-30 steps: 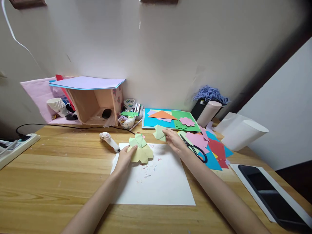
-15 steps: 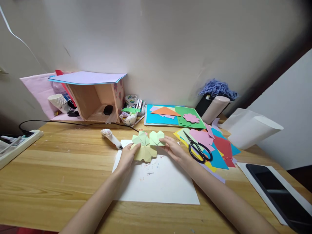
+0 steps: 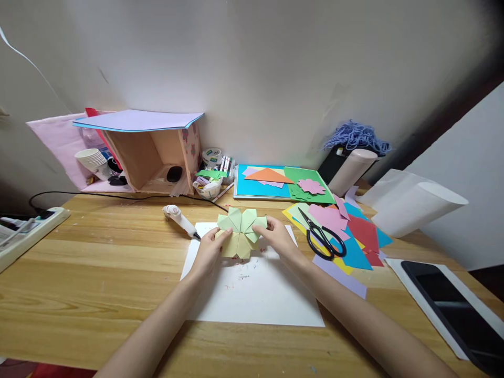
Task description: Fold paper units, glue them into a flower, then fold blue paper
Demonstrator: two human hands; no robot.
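Wood desk (image 3: 118, 273), white sheet (image 3: 255, 299) on it (marked up). Folded-paper flower (image 3: 241, 231) above the sheet. Left hand (image 3: 208, 252): thumb and fingers nearly closed, pinching its left side. Right hand (image 3: 279, 239): same nearly closed pinch, right side. Scissors (image 3: 321, 233) right, on coloured paper (image 3: 360, 236).

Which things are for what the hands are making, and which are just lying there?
Being used:
- green and yellow folded paper, held by the left hand and right hand
- white sheet underneath
- maybe the white tool nearby, untouched

Just lying about, it seems:
- black-handled scissors
- phone
- stacked cups
- blue yarn
- pink paper flower
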